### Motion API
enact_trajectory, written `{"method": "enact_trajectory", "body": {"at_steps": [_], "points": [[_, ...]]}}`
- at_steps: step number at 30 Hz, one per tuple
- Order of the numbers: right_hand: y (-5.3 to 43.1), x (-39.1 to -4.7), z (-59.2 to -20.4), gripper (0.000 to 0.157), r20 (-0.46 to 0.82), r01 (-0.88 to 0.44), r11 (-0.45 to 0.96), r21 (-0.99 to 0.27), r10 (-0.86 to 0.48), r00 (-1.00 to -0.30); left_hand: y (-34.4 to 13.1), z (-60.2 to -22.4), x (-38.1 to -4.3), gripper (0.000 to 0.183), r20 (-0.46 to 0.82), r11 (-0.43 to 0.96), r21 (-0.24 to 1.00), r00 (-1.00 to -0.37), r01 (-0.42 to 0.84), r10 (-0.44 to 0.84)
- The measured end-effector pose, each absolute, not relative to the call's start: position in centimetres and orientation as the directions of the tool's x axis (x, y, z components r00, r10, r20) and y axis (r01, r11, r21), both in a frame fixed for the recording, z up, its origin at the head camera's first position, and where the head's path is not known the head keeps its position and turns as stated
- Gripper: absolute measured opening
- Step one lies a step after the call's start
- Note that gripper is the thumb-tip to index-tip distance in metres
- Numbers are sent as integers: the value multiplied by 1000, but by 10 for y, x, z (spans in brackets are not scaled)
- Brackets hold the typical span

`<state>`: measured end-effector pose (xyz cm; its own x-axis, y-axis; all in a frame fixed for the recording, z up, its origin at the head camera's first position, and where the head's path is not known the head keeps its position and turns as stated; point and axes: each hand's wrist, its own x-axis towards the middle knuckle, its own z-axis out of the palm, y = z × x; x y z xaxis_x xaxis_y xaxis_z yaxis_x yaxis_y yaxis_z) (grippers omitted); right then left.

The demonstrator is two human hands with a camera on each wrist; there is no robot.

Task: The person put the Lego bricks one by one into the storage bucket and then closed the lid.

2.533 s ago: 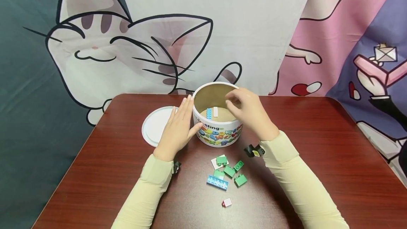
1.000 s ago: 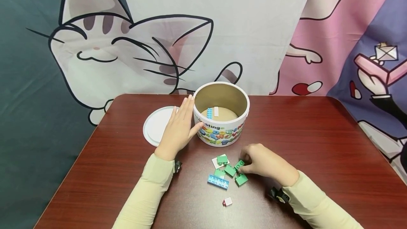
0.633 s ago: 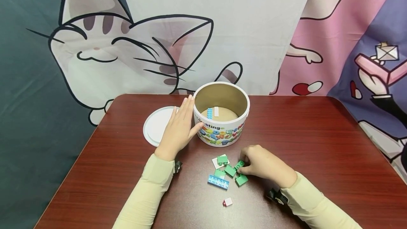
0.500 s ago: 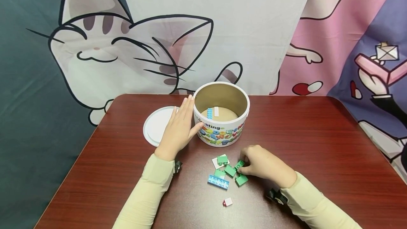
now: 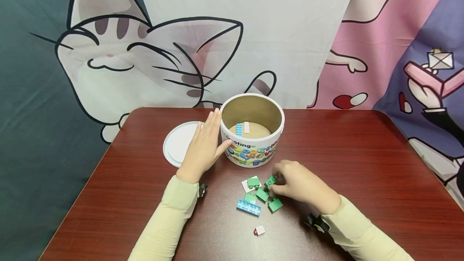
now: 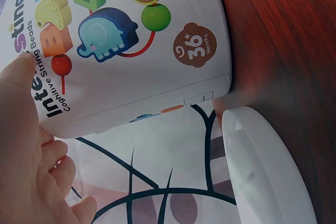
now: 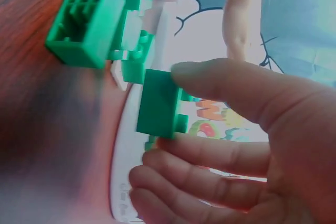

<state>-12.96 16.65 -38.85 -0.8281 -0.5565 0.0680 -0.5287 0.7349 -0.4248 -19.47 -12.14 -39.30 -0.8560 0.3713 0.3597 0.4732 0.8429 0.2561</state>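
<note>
My left hand (image 5: 204,148) lies with straight fingers against the left side of a round white tub (image 5: 253,152) printed with colourful toys. In the left wrist view its thumb rests on the tub's printed wall. My right hand (image 5: 302,184) pinches a green toy brick (image 7: 157,103) between thumb and fingers, over the right edge of a small pile. Beside it lie several more green bricks (image 5: 274,205), a long blue brick (image 5: 248,208) and a flat white piece (image 5: 247,187). Inside the tub are a blue studded brick (image 5: 239,129) and a small white piece (image 5: 246,127).
A round white lid (image 5: 176,146) lies on the table left of the tub, partly hidden by my left hand. A small white and red piece (image 5: 259,230) is nearest to me. Cartoon-printed cloth (image 5: 297,43) hangs behind the table's far edge.
My right hand has come out of the tub to the pile and now holds a green brick, shifted slightly up and left of its earlier spot. The left hand has stayed put.
</note>
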Motion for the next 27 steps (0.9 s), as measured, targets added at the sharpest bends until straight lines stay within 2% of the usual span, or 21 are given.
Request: {"method": "enact_trajectory", "body": {"at_steps": [5,16,27], "points": [[165,-129,-380,18,141,-543,713,-444,-543,-828,-122,-393,-195,85,355,845,256,-858,470,370],[164,-132,-361,23,389,-606,654,-453,-467,-794,-121,-393,-195,85,361,845,253,-856,471,370],[165,-153,-339,25,556,-701,564,-437,-443,-703,-122,-393,-195,84,352,846,258,-861,467,368]]}}
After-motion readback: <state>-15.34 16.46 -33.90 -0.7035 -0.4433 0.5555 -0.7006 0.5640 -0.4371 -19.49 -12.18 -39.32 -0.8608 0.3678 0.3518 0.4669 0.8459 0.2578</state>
